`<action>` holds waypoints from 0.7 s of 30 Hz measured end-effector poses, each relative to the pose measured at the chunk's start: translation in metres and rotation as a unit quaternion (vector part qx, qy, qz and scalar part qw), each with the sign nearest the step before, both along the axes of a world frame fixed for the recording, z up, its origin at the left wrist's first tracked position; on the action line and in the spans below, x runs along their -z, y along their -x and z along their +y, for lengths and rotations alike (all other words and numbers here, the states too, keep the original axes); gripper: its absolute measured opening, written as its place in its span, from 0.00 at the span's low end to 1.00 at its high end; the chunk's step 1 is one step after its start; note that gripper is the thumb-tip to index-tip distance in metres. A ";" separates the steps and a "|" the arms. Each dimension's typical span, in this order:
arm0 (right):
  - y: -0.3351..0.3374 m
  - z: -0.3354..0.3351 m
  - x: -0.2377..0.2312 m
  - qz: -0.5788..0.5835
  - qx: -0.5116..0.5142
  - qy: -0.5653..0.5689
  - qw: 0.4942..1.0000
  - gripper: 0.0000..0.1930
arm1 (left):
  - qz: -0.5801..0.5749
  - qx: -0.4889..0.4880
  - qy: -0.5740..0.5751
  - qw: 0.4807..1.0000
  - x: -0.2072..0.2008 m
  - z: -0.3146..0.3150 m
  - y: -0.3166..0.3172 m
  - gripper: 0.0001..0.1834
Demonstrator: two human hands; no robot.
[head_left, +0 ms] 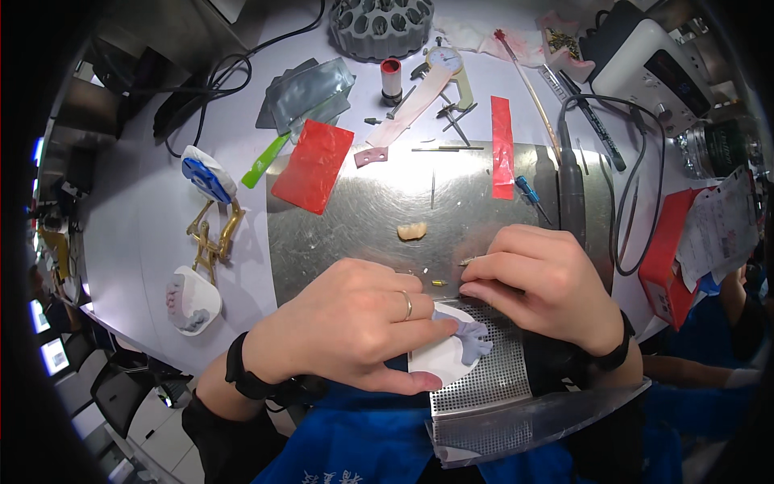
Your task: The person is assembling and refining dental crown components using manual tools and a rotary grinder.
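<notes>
My left hand (347, 323) is closed on a dental cast (447, 367), a white plaster base with greyish-purple gum material on it. Its fingers press on the cast, which sits over a perforated metal plate (504, 363) at the bench's near edge. My right hand (532, 278), just right of the cast, pinches a small metallic piece (466, 262) at its fingertips; its exact kind is too small to tell. Between the hands lies a tiny yellow-gold part (439, 283). A tooth-coloured dental piece (412, 231) rests on the metal sheet (363, 234) beyond them.
At left stand a brass articulator (214, 242) and another cast (192, 302). Red sheets (314, 165), a blue-handled screwdriver (528, 189), a dial caliper (444, 59) and a grey bur holder (380, 28) lie farther back. A corded handpiece (572, 185) and red box (669, 258) are right.
</notes>
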State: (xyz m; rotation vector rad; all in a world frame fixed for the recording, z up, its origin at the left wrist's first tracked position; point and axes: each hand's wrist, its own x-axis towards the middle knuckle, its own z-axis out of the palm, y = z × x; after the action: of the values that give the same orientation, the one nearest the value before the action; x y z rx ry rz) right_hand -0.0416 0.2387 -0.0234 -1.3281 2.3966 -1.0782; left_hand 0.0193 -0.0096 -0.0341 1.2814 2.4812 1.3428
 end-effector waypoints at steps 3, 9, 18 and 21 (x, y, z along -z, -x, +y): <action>-0.006 -0.006 0.007 -0.004 0.004 0.004 1.000 0.10 | -0.006 -0.001 -0.007 1.000 0.001 -0.002 -0.001 0.23; -0.004 -0.005 0.004 0.015 0.004 -0.025 1.000 0.10 | 0.001 -0.004 -0.005 1.000 0.003 -0.002 -0.003 0.22; 0.013 0.009 -0.003 0.110 0.103 -0.037 0.988 0.07 | -0.040 0.016 0.002 0.999 0.000 -0.003 -0.003 0.27; 0.019 0.012 -0.005 0.106 0.147 0.030 0.983 0.12 | -0.043 0.008 -0.013 0.999 0.004 0.002 -0.007 0.27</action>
State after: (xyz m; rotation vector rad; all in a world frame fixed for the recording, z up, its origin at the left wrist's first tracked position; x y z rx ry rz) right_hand -0.0605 0.2505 -0.0183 -1.1842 2.8086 -1.1402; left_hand 0.0262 -0.0080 -0.0378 1.2183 2.4015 1.3988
